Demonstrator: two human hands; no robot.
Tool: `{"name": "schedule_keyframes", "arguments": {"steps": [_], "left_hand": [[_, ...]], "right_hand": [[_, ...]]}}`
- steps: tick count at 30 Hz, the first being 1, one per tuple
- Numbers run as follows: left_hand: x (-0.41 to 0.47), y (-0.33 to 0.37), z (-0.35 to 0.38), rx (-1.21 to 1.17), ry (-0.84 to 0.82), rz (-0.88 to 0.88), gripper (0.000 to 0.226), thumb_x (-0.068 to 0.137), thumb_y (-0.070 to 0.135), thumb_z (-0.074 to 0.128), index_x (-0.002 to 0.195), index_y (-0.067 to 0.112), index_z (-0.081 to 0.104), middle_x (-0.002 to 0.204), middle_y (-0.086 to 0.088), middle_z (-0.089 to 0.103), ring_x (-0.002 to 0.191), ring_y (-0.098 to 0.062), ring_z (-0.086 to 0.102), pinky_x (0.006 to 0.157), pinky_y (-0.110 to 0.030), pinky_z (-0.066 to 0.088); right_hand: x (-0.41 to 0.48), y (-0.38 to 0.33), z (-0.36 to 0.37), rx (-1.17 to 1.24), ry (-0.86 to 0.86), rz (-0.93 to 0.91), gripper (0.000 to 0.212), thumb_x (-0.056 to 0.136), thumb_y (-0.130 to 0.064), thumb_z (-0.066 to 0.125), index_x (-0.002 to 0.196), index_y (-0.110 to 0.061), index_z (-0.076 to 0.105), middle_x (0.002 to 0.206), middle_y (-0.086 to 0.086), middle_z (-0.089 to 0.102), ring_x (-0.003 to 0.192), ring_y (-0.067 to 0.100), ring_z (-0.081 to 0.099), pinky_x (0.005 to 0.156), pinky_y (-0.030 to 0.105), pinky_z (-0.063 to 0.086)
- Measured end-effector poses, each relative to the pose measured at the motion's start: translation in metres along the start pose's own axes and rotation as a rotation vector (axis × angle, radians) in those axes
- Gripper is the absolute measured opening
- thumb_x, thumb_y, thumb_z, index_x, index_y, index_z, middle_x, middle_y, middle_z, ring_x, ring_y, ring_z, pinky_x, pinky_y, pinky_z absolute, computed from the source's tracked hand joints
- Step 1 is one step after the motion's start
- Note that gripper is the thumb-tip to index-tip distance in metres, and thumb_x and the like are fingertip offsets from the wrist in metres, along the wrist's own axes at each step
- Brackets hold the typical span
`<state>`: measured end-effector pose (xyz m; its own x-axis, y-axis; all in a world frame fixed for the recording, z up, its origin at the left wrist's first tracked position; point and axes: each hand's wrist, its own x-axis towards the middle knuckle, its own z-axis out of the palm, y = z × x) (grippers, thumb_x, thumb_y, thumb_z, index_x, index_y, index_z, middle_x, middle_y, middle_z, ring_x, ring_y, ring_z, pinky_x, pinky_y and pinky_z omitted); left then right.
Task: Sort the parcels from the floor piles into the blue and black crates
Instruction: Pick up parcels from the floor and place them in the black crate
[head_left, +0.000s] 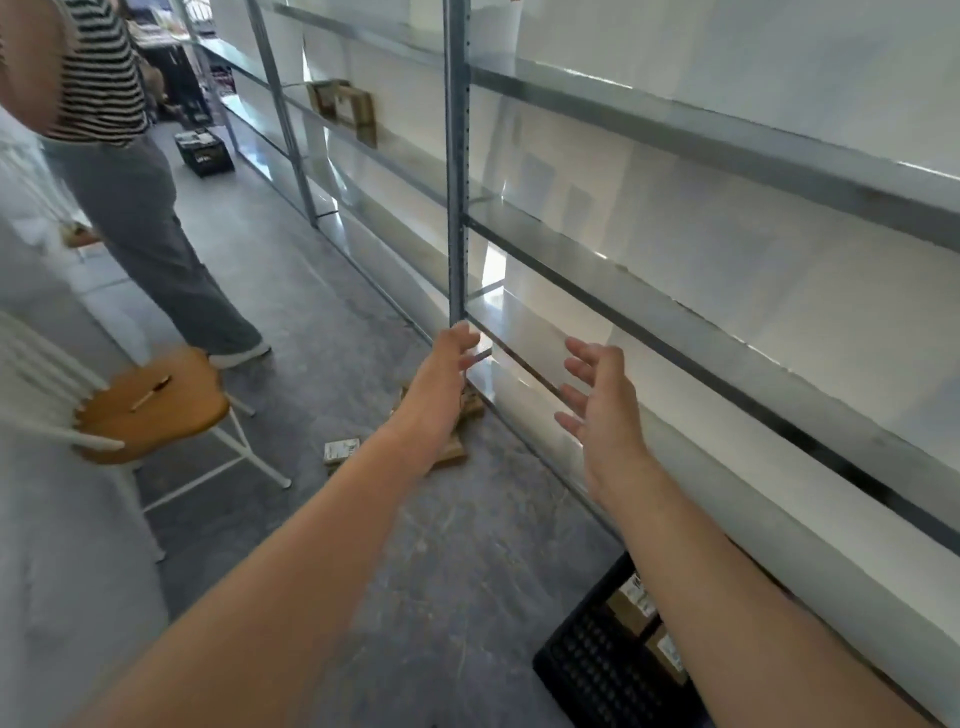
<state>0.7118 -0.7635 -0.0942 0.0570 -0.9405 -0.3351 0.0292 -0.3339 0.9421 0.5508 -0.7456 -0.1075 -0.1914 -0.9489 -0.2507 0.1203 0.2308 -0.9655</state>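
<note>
1. Closest to the camera, bottom right: one dark near crate (597, 670) on the floor, tucked partly under the lowest shelf. I can count at least two brown boxed parcels (626, 616) with white labels inside it, but an arm covers the rest.
2. Two bare arms reach forward over the floor. The right hand (597, 395) is empty, with fingers spread and relaxed and the palm turned left, in front of the lower shelf edge.
3. The left hand (447, 358) isn't holding anything either. Its fingers are loosely bent, right by the foot of a steel upright (457, 208). Can't tell whether it actually touches the post.
4. Under the left wrist there's one floor pile (457, 449) of brown parcels against the base of the rack. The forearm hides most of it, so no count from me.
5. Just left of that pile, one small loose parcel (342, 451) with a pale label lies flat on the grey floor.
6. Further left: one chair (156, 410) with a wooden seat and white frame, and one pen (150, 393) lying on the seat.
7. Behind the chair, one other person (145, 208) stands in a striped top and grey trousers.
8. The long metal shelving (675, 270) runs along the right, with a couple of cardboard boxes (345, 106) on a far shelf.
9. Way back on the floor is a second black crate (204, 150), so two crates in total. It has stuff in it, too small to make out.
</note>
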Motion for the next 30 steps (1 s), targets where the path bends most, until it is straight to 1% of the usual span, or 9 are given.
{"name": "schedule_keyframes", "arguments": {"steps": [6, 7, 9, 12, 16, 20, 23, 27, 30], "left_hand": [[0.051, -0.007, -0.075, -0.040, 0.087, -0.035, 0.041, 0.107, 0.048, 0.029, 0.125, 0.026, 0.058, 0.104, 0.011, 0.059, 0.088, -0.006, 0.052, 0.079, -0.028, 0.039], [0.061, -0.008, -0.081, -0.040, 0.096, -0.052, 0.041, 0.107, 0.048, 0.028, 0.124, 0.026, 0.058, 0.106, 0.009, 0.058, 0.089, -0.007, 0.052, 0.079, -0.029, 0.039], [0.083, -0.010, -0.087, -0.033, 0.098, -0.076, 0.041, 0.107, 0.049, 0.028, 0.121, 0.028, 0.060, 0.116, 0.006, 0.057, 0.105, -0.015, 0.051, 0.097, -0.037, 0.039], [0.119, -0.016, -0.091, -0.060, 0.121, -0.112, 0.039, 0.108, 0.048, 0.028, 0.113, 0.030, 0.062, 0.107, 0.010, 0.058, 0.116, -0.019, 0.045, 0.113, -0.045, 0.031], [0.176, -0.019, -0.094, -0.050, 0.151, -0.128, 0.042, 0.107, 0.050, 0.028, 0.125, 0.029, 0.059, 0.125, 0.002, 0.058, 0.123, -0.019, 0.045, 0.115, -0.046, 0.033], [0.233, -0.020, -0.102, -0.061, 0.227, -0.169, 0.043, 0.106, 0.051, 0.029, 0.132, 0.029, 0.056, 0.137, -0.002, 0.055, 0.120, -0.021, 0.048, 0.099, -0.039, 0.038], [0.276, -0.021, -0.112, -0.092, 0.254, -0.213, 0.049, 0.105, 0.052, 0.032, 0.139, 0.027, 0.056, 0.139, -0.002, 0.055, 0.125, -0.023, 0.048, 0.109, -0.042, 0.035], [0.338, -0.024, -0.132, -0.088, 0.268, -0.270, 0.051, 0.105, 0.053, 0.032, 0.140, 0.027, 0.056, 0.143, -0.004, 0.053, 0.138, -0.027, 0.043, 0.121, -0.052, 0.029], [0.400, -0.035, -0.152, -0.079, 0.264, -0.311, 0.050, 0.105, 0.052, 0.032, 0.140, 0.027, 0.057, 0.144, -0.004, 0.053, 0.141, -0.029, 0.043, 0.120, -0.054, 0.030]], "right_hand": [[0.036, 0.011, 0.077, -0.037, -0.041, 0.042, 0.065, 0.085, -0.058, 0.041, 0.141, -0.034, 0.065, 0.148, -0.003, 0.059, 0.133, 0.021, 0.057, 0.113, 0.048, 0.048], [0.043, 0.013, 0.084, -0.040, -0.038, 0.053, 0.066, 0.083, -0.059, 0.042, 0.140, -0.034, 0.066, 0.147, -0.003, 0.060, 0.132, 0.021, 0.057, 0.112, 0.047, 0.048], [0.063, 0.018, 0.094, -0.039, -0.049, 0.068, 0.054, 0.093, -0.057, 0.044, 0.136, -0.035, 0.067, 0.147, -0.004, 0.060, 0.134, 0.021, 0.057, 0.114, 0.048, 0.047], [0.101, 0.028, 0.103, -0.051, -0.049, 0.097, 0.037, 0.109, -0.042, 0.039, 0.131, -0.035, 0.068, 0.143, -0.005, 0.059, 0.135, 0.023, 0.056, 0.115, 0.049, 0.046], [0.170, 0.041, 0.119, -0.090, -0.084, 0.130, 0.042, 0.111, -0.041, 0.035, 0.138, -0.032, 0.067, 0.143, -0.004, 0.058, 0.135, 0.022, 0.056, 0.115, 0.049, 0.046], [0.238, 0.053, 0.140, -0.099, -0.126, 0.173, 0.039, 0.110, -0.043, 0.036, 0.130, -0.034, 0.068, 0.139, -0.007, 0.062, 0.134, 0.023, 0.056, 0.113, 0.047, 0.046], [0.281, 0.061, 0.161, -0.128, -0.143, 0.191, 0.039, 0.106, -0.047, 0.040, 0.127, -0.034, 0.070, 0.132, -0.010, 0.065, 0.133, 0.021, 0.058, 0.118, 0.049, 0.045], [0.334, 0.069, 0.193, -0.168, -0.135, 0.282, 0.062, 0.086, -0.059, 0.041, 0.134, -0.033, 0.070, 0.144, -0.006, 0.063, 0.132, 0.021, 0.059, 0.117, 0.048, 0.045], [0.384, 0.086, 0.220, -0.184, -0.118, 0.326, 0.050, 0.097, -0.054, 0.041, 0.131, -0.032, 0.071, 0.142, -0.005, 0.063, 0.133, 0.022, 0.058, 0.119, 0.049, 0.044]]}}
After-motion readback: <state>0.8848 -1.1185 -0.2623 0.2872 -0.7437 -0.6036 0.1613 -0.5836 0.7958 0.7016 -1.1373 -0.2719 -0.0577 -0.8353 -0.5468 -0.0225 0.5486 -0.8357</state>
